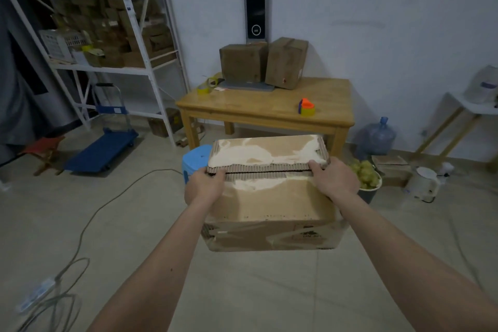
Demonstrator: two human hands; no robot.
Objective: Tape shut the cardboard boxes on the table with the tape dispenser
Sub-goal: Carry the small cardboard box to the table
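I hold a large cardboard box [272, 207] in the air above the floor, in front of the wooden table [258, 108]. My left hand [203, 186] grips the left end of its top flaps, and my right hand [334, 179] grips the right end. The two flaps meet at a narrow seam between my hands. An orange, purple and yellow tape dispenser [306, 107] sits near the table's front right. Two brown boxes [262, 63] stand at the back of the table. A yellow tape roll [204, 88] lies at the table's back left corner.
A blue stool [192, 160] stands just behind the box on the left. A white shelf rack [107, 35] with cartons and a blue hand trolley [105, 148] are at left. Cables cross the floor at left. A water jug [376, 137], a bin and a small side table are at right.
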